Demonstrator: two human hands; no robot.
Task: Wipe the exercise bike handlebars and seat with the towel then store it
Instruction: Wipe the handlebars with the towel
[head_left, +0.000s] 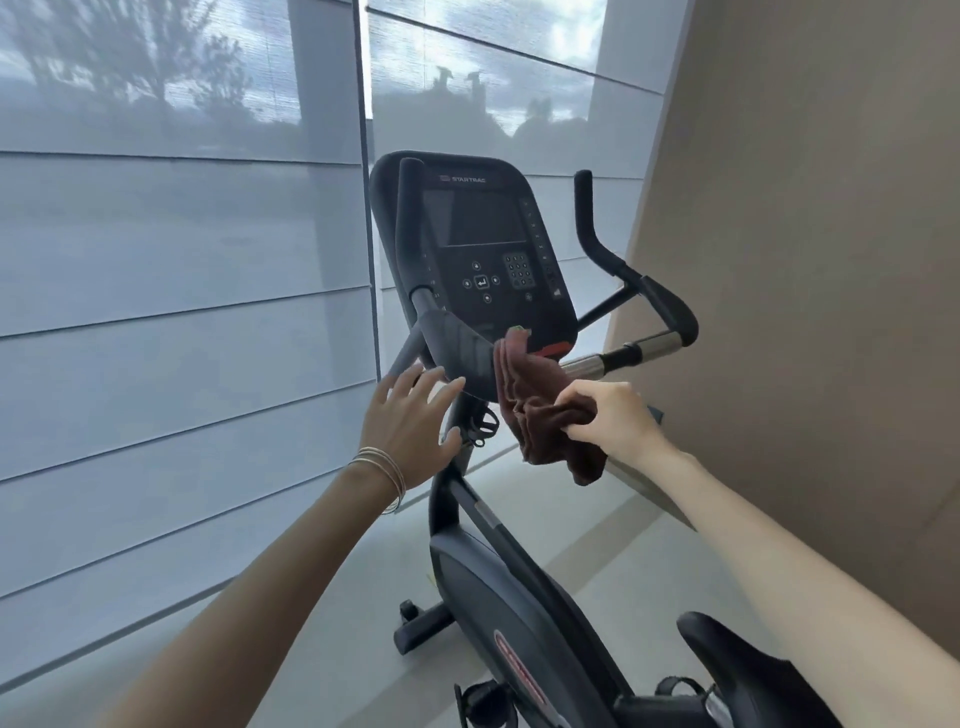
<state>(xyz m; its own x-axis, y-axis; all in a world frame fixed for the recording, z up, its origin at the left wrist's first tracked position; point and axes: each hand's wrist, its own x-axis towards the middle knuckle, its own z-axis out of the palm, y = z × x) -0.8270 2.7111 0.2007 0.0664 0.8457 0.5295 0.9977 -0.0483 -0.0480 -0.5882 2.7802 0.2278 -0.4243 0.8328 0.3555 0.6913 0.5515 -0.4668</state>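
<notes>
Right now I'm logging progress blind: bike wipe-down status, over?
Left hand open, beside the left handlebar. Right hand grips the maroon towel, bunched, below the console. Nothing in the way.

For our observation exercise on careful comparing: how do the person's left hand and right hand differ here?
The left hand is open, fingers spread, holding nothing; the right hand grips a bunched maroon towel. The left wrist wears thin bangles; the right wrist is bare. Both hands reach forward toward the exercise bike's handlebars, below its console.
</notes>
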